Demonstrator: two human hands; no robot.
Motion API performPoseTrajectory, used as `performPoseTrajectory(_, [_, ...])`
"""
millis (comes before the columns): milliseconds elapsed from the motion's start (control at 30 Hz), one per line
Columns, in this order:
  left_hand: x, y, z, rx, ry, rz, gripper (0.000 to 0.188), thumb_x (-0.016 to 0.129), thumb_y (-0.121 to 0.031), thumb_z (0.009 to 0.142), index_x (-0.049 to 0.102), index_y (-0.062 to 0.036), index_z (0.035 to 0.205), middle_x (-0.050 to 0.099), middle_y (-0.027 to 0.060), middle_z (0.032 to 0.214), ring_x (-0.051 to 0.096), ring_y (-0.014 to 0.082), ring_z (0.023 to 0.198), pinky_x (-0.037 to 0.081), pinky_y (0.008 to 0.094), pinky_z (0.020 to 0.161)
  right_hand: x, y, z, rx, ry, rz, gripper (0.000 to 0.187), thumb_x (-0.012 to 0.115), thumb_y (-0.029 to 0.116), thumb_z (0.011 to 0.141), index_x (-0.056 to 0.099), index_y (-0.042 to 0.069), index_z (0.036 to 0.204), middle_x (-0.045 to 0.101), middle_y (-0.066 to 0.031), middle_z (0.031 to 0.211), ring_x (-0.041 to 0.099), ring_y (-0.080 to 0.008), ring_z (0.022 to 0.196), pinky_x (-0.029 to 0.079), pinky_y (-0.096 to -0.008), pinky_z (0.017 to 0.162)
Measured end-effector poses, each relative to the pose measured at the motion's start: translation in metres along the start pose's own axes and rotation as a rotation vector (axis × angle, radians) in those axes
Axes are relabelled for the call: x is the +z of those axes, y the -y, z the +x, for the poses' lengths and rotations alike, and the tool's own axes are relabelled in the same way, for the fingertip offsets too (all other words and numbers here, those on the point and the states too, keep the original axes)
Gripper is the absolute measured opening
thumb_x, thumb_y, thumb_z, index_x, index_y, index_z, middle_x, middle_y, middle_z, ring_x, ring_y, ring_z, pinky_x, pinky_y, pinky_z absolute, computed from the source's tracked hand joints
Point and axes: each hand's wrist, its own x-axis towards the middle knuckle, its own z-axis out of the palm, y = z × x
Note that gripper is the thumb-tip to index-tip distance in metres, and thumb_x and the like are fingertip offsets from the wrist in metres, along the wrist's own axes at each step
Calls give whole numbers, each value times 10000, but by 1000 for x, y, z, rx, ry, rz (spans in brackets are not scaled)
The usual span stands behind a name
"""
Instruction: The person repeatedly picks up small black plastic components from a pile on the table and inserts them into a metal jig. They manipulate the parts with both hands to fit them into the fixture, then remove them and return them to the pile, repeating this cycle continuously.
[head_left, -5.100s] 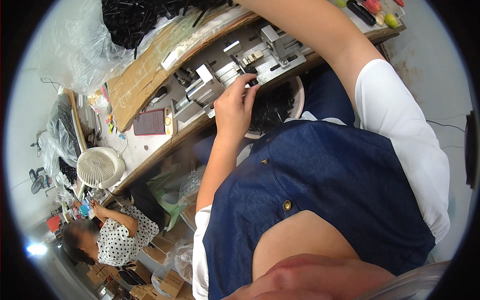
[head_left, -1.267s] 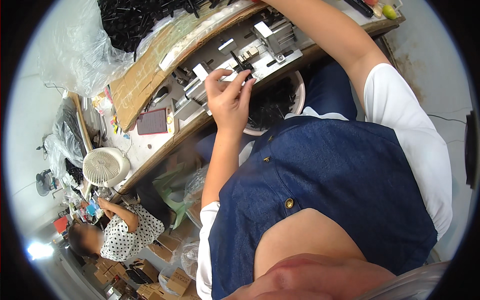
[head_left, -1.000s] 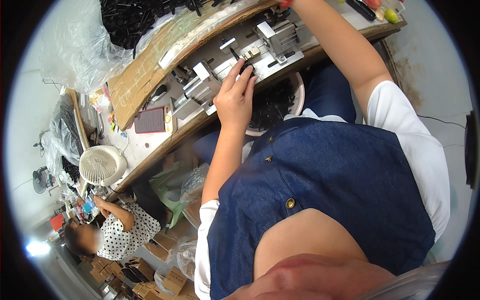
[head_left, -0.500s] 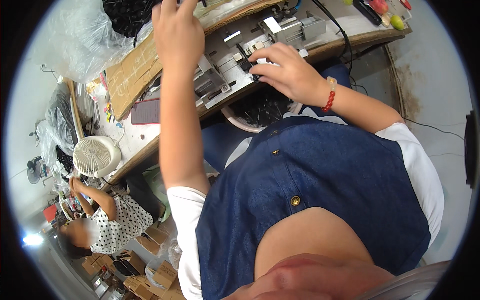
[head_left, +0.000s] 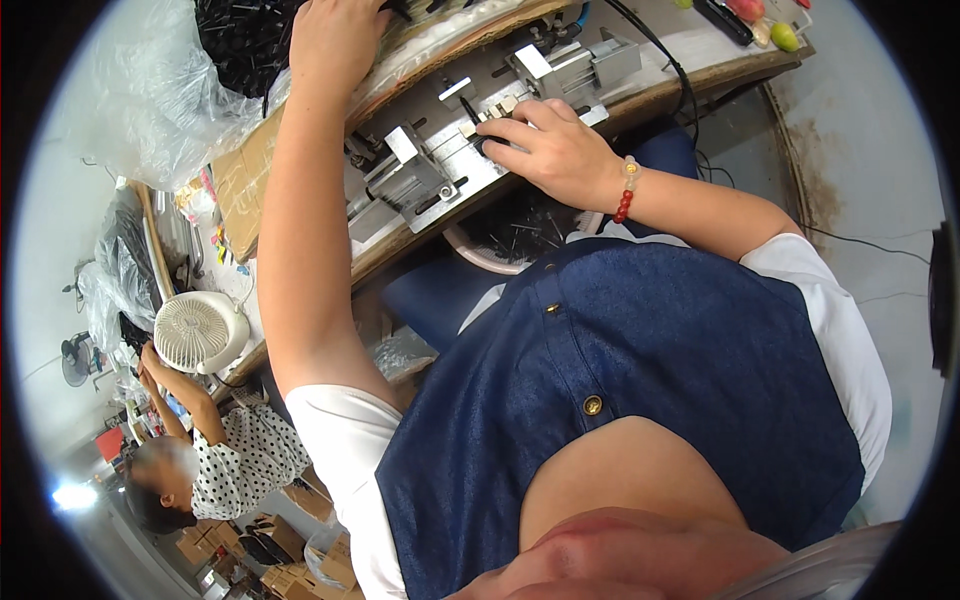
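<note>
– What's changed over there?
– A second ago the left hand (head_left: 335,45) was at the fixture (head_left: 410,185). Now it's up at the heap (head_left: 240,45) of black parts, and the right hand (head_left: 560,150), with its red bracelet (head_left: 624,200), has come back over the fixture.
– And the black part (head_left: 470,108)?
– In the fixture, just beyond the right fingertips. Its far end shows; the near end runs in under the fingers.
– Is it gripped?
– I can't tell. Those fingers are slightly bent and only narrowly apart, right against it. The left fingers are mostly cut off at the top, so I can't say whether they hold anything.
– What's on the worktop (head_left: 655,75)?
– The fixture near the front edge, cardboard (head_left: 245,185) beside the heap, a white fan (head_left: 195,335) at the far left, a green fruit (head_left: 784,38) at the right end. Below the edge is a round basket (head_left: 462,248) with more black pieces.
– Anyone else?
– A co-worker (head_left: 245,460) in a dotted top, beyond the fan, both arms raised; brown boxes (head_left: 290,580) are on the floor behind.
</note>
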Motion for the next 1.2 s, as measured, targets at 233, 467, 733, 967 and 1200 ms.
performPoseTrajectory(233, [-1,14,-20,-154,-42,-33,289,708,-282,939,745,-177,1206,728,53,1061,697,284,938,555,352,775,-23,-63,50,-103,-289,47,301,724,183,904,650,94,1182,681,-18,1205,620,-200,1056,477,-366,903])
performPoseTrajectory(467, [-24,4,-35,-631,-330,-524,304,686,-91,993,667,-59,1295,731,105,962,753,151,858,616,279,715,-32,-195,126,10,81,194,168,701,122,874,701,40,1021,692,-160,1023,652,-389,961,528,-469,869])
performPoseTrajectory(733, [-56,-90,-94,-926,-229,-1336,352,728,2,920,669,71,1261,744,174,1152,712,197,1059,531,269,956,-31,-183,112,340,-244,610,215,608,168,1023,638,58,1206,699,-80,960,676,-225,845,541,-376,754])
performPoseTrajectory(967, [-26,-171,-131,-722,-7,-931,303,745,-35,929,711,-58,1229,756,103,1045,714,134,872,570,250,759,-53,-142,103,549,-411,1084,206,616,180,1047,654,48,1201,710,-30,942,636,-76,749,523,-230,646])
performPoseTrajectory(1200, [1,-179,-137,-667,-54,-671,264,814,-89,860,794,-119,1122,682,81,1253,706,141,787,577,298,700,-59,-106,85,430,-359,1210,248,606,125,1050,635,28,1276,730,-40,1027,647,-72,794,542,-227,700])
